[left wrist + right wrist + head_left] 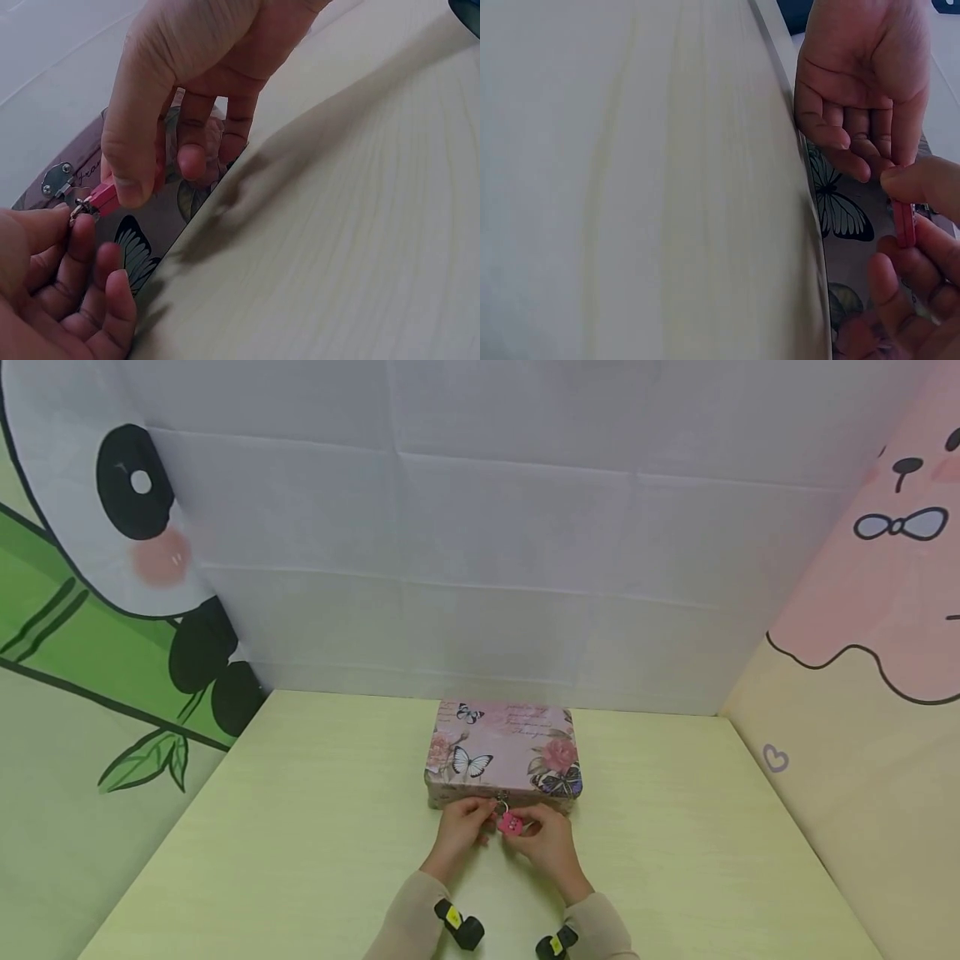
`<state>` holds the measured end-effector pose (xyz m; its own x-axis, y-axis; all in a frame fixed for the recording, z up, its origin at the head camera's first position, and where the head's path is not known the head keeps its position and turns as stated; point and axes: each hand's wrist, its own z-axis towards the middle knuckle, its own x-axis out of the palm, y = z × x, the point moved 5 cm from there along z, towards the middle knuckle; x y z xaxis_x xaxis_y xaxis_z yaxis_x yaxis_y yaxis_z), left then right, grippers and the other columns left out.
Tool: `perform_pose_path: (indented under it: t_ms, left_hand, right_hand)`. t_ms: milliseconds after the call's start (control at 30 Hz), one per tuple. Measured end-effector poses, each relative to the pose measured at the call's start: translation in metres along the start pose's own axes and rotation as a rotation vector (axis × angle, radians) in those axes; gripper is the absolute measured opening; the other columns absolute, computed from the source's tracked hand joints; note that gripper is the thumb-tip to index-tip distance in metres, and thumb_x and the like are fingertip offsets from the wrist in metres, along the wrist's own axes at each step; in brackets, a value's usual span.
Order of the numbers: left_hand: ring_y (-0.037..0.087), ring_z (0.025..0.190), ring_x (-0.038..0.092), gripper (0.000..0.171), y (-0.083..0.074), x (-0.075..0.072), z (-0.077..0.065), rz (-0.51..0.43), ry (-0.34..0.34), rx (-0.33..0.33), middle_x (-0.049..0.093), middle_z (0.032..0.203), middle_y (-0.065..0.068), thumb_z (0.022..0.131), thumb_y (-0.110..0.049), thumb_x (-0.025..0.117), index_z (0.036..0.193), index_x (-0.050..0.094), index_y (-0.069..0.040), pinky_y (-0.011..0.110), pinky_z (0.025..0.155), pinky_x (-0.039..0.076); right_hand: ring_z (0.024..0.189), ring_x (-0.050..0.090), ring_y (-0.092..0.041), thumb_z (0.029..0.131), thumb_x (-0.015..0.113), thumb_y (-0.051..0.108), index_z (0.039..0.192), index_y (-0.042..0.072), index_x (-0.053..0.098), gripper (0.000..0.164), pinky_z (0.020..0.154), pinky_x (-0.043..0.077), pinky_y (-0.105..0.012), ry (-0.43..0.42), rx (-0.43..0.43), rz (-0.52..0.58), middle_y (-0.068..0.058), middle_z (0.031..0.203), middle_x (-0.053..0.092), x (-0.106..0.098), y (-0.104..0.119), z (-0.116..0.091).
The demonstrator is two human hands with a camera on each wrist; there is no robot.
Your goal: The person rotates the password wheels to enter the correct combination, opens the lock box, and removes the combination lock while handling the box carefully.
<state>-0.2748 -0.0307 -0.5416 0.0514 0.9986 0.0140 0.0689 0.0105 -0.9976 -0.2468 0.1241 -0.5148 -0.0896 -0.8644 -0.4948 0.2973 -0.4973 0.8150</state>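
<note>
A pink tin box (510,747) printed with butterflies and roses stands with its lid down, and a silver clasp (57,180) sits on its front. Just before the clasp is a small pink padlock (511,823). My right hand (550,845) holds the padlock body between thumb and fingers. My left hand (461,828) pinches the metal shackle end (81,210) with thumb and forefinger, its other fingers loosely curled. Whether the shackle passes through the clasp I cannot tell, as fingers hide part of it.
The box stands on a pale wood-grain table (315,827), close to a white sheet (487,527) at the back. Printed panels with a panda (138,481) and a pink animal (885,610) flank the table. Black straps with devices (468,932) are on both wrists.
</note>
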Motion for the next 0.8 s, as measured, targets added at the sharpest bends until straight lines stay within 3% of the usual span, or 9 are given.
perform_pose_path:
  t_ms: [267, 467, 800]
  left_hand:
    - [0.012, 0.069, 0.063, 0.027, 0.001, -0.002, -0.003, 0.003, 0.021, -0.004, 0.071, 0.084, 0.012, 0.098, -0.01, 0.06, 0.102, 0.067, 0.016, 0.021, 0.052, 0.052]
    - [0.02, 0.072, 0.072, 0.029, 0.008, -0.001, -0.008, -0.067, 0.082, -0.011, 0.073, 0.087, 0.018, 0.1, -0.009, 0.058, 0.107, 0.063, 0.019, 0.029, 0.058, 0.06]
    - [0.012, 0.065, 0.067, 0.029, 0.014, 0.0, -0.009, -0.134, 0.068, -0.038, 0.071, 0.08, 0.011, 0.101, -0.01, 0.058, 0.103, 0.063, 0.019, 0.031, 0.059, 0.06]
  right_hand:
    - [0.066, 0.057, -0.01, 0.068, 0.086, -0.001, 0.096, -0.003, 0.075, 0.031, 0.057, 0.05, -0.02, 0.015, 0.005, -0.01, -0.005, 0.084, 0.065, 0.002, -0.002, 0.0]
    - [0.07, 0.06, -0.014, 0.07, 0.086, 0.0, 0.099, -0.004, 0.073, 0.032, 0.059, 0.052, -0.022, 0.05, 0.059, 0.016, -0.008, 0.087, 0.067, 0.004, -0.007, 0.0]
    - [0.066, 0.061, -0.011, 0.074, 0.086, 0.006, 0.098, -0.007, 0.072, 0.03, 0.056, 0.053, -0.023, 0.057, 0.13, 0.105, -0.007, 0.078, 0.067, 0.009, -0.011, 0.002]
